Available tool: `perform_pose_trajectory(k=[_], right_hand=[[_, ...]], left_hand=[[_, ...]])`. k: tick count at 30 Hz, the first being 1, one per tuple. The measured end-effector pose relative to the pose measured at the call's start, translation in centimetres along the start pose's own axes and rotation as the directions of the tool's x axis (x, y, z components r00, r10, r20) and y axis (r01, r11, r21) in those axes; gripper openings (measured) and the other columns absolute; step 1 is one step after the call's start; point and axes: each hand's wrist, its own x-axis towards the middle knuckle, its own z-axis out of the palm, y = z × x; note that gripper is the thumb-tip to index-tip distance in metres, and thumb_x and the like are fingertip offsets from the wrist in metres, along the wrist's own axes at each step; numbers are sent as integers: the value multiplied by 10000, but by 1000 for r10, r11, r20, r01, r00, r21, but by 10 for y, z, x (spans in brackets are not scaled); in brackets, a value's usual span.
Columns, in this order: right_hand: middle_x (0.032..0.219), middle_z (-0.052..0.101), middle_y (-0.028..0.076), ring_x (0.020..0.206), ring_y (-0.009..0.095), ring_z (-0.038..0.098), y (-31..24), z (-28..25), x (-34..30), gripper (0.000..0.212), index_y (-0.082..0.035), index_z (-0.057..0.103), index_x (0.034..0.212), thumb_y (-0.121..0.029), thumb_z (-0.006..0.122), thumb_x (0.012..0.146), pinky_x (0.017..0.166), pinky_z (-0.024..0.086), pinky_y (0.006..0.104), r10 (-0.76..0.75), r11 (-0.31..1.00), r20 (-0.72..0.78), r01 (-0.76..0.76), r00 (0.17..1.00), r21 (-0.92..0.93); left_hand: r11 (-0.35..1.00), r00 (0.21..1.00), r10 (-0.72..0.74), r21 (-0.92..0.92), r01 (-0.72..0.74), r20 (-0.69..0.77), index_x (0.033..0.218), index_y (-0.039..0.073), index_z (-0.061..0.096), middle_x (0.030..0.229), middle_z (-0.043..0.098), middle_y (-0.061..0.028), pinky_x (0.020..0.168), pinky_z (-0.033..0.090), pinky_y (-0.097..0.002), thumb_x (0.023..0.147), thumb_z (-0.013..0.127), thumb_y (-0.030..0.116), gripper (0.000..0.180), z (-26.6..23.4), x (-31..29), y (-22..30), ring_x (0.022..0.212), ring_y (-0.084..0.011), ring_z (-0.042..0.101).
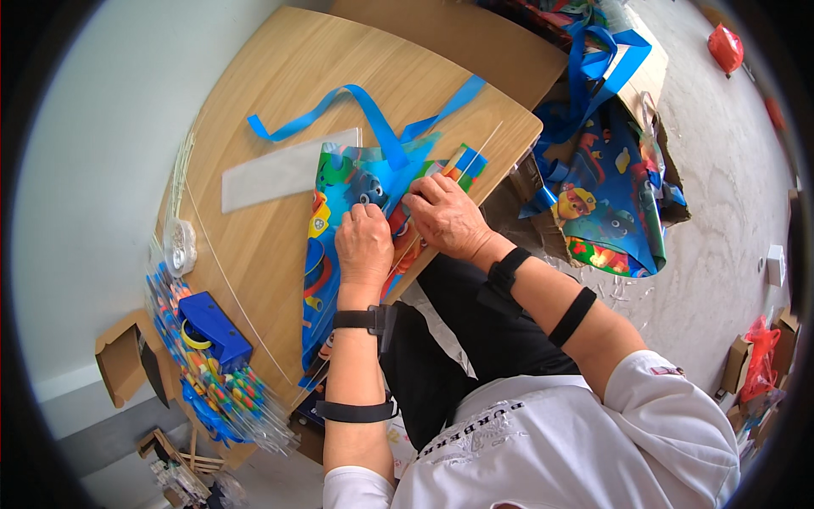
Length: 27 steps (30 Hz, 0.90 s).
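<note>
A blue kite (320, 263) with a colourful cartoon print lies over the table's right edge. Blue ribbon (365, 106) trails from its upper end across the wood. My left hand (365, 246) is closed, fingers curled down and pinching the kite's printed sheet. Close beside it on the right, my right hand (449, 218) is also closed, its fingers gathered on the kite's edge, where a thin rod (489, 138) runs out past the knuckles. The fingertips of both hands are partly hidden. A whitish flat sheet (267, 176) lies partly under the kite.
A blue tape dispenser (222, 332), a roll of clear tape (181, 246) and a bundle of wrapped colourful sticks (229, 394) line the table's left side. On the right, a cardboard box (676, 174) is draped with more printed sheets (606, 220). The table (254, 280) has a rounded corner.
</note>
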Motion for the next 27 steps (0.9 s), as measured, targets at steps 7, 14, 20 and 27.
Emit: perform_pose_trajectory(k=[7,14,20,27], right_hand=[[963,517,87,910,264,517,-7,-1,4,320,-61,636,1040,-165,628,737,834,440,377,78,991,95,-67,992,-118],[1000,550,96,941,274,538,-9,-3,7,379,-74,619,1132,-165,613,764,868,450,375,140,982,107,-124,984,-140],[1072,558,127,989,327,540,-7,0,7,433,-33,576,1179,-84,663,757,896,455,410,184,983,62,-185,981,16],[1006,575,116,953,305,559,-3,-6,4,349,-18,625,1079,-81,630,736,883,465,386,142,987,32,-144,989,75]], left_hand=[[921,989,-44,-379,95,140,808,-30,515,834,590,-212,706,500,-467,769,581,44,107,-11,4,-26,818,-395,603],[944,999,3,-331,13,49,835,-5,550,821,581,-194,660,476,-475,798,627,64,111,-21,1,-20,793,-404,594],[819,787,-506,-484,309,-354,962,-15,604,894,575,-168,651,468,-473,805,580,-34,160,-18,-3,-42,788,-382,588],[963,963,-106,-265,38,-248,1046,1,641,901,553,-124,759,463,-436,805,561,-23,255,-26,-7,-28,893,-308,541]])
